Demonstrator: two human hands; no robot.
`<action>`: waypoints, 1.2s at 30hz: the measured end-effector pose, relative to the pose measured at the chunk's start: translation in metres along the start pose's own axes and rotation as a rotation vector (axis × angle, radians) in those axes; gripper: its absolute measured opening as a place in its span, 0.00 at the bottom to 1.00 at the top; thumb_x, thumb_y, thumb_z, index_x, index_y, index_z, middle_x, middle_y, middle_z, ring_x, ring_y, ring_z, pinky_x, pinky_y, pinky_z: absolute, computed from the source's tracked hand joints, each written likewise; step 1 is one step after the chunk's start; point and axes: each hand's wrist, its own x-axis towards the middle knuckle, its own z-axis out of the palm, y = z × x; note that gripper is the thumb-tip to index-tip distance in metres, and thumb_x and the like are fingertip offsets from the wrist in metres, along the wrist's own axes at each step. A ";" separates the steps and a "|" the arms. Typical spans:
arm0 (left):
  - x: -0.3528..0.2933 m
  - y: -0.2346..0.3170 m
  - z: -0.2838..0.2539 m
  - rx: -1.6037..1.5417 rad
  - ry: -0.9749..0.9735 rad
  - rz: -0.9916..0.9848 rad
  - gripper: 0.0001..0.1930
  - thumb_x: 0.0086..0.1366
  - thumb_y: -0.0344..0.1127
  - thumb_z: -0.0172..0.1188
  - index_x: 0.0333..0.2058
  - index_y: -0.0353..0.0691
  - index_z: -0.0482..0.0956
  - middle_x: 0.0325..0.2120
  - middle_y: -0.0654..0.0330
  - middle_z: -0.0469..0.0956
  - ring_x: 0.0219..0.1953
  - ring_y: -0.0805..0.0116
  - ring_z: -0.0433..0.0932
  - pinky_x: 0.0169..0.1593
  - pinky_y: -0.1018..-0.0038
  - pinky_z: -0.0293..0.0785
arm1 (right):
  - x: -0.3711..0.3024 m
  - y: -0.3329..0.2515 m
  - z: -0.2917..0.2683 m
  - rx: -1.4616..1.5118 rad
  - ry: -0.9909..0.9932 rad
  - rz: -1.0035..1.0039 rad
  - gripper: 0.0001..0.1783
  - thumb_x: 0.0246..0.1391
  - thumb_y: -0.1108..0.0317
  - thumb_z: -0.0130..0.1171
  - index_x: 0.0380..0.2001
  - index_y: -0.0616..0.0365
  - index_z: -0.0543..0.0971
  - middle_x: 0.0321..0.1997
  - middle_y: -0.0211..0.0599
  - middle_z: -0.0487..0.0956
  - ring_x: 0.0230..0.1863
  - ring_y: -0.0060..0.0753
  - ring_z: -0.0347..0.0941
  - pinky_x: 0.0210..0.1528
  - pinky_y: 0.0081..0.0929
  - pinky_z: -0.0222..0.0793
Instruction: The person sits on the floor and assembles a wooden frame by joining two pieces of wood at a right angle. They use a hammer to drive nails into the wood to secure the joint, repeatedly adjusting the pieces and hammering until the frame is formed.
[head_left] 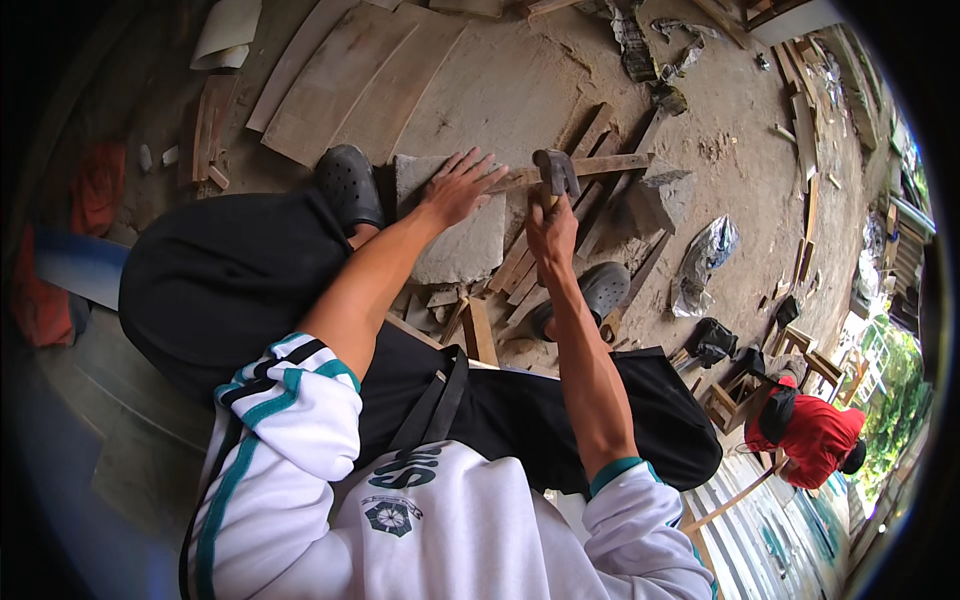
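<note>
My right hand (551,232) is wrapped round the handle of a claw hammer (556,172), its metal head uppermost and over a narrow wooden strip (620,163). Flat on a rough grey concrete block (455,250) lies my left hand (462,188), fingers stretched toward the strip's near end. Whether those fingertips press on the wood I cannot tell. The strip runs rightward from the block, passing above a second chunk of concrete (664,197). Any nail under the hammer is too small to make out.
Several wooden slats (596,128) lie beneath the strip. Wide boards (345,80) rest at the upper left. My dark clogs (348,187) flank the block. A crumpled silvery plastic bag (706,265) is on the ground at right. Farther right, a person in red (812,432) bends over.
</note>
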 end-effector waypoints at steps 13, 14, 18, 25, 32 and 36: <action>-0.002 0.000 0.006 0.012 0.001 -0.010 0.34 0.66 0.43 0.56 0.68 0.64 0.52 0.67 0.60 0.58 0.70 0.54 0.52 0.71 0.57 0.46 | 0.005 -0.011 -0.009 -0.046 -0.064 -0.033 0.20 0.58 0.59 0.55 0.46 0.65 0.73 0.35 0.65 0.79 0.41 0.67 0.76 0.41 0.46 0.72; -0.003 -0.001 0.006 0.015 0.004 -0.009 0.34 0.66 0.43 0.56 0.68 0.65 0.52 0.67 0.59 0.58 0.70 0.54 0.52 0.71 0.57 0.46 | 0.001 -0.015 -0.009 -0.053 -0.074 -0.063 0.20 0.58 0.59 0.55 0.47 0.65 0.73 0.34 0.65 0.79 0.41 0.68 0.76 0.41 0.46 0.72; 0.004 -0.001 0.007 -0.042 0.033 0.005 0.34 0.66 0.43 0.56 0.68 0.66 0.52 0.67 0.59 0.58 0.70 0.54 0.52 0.71 0.58 0.46 | 0.002 0.012 0.008 -0.134 -0.122 -0.057 0.19 0.56 0.61 0.56 0.45 0.64 0.73 0.35 0.67 0.78 0.42 0.68 0.75 0.41 0.49 0.71; 0.000 0.000 0.007 -0.021 -0.004 -0.031 0.35 0.66 0.43 0.57 0.68 0.66 0.52 0.67 0.59 0.57 0.70 0.54 0.51 0.71 0.58 0.45 | 0.007 -0.004 -0.005 -0.014 -0.036 -0.002 0.16 0.55 0.65 0.56 0.45 0.62 0.72 0.34 0.62 0.79 0.41 0.66 0.76 0.40 0.46 0.71; 0.004 0.002 0.007 -0.016 -0.026 -0.027 0.34 0.66 0.43 0.56 0.68 0.65 0.52 0.68 0.58 0.56 0.71 0.54 0.50 0.71 0.57 0.44 | 0.010 0.030 0.006 -0.200 -0.201 0.002 0.17 0.55 0.65 0.56 0.44 0.64 0.71 0.36 0.63 0.79 0.42 0.65 0.76 0.42 0.49 0.71; 0.002 0.000 0.002 0.002 -0.065 -0.038 0.35 0.66 0.44 0.56 0.69 0.63 0.52 0.68 0.57 0.55 0.71 0.52 0.50 0.71 0.58 0.46 | 0.011 0.001 0.000 -0.084 -0.095 -0.009 0.18 0.56 0.66 0.56 0.46 0.64 0.71 0.36 0.64 0.79 0.41 0.66 0.76 0.42 0.48 0.70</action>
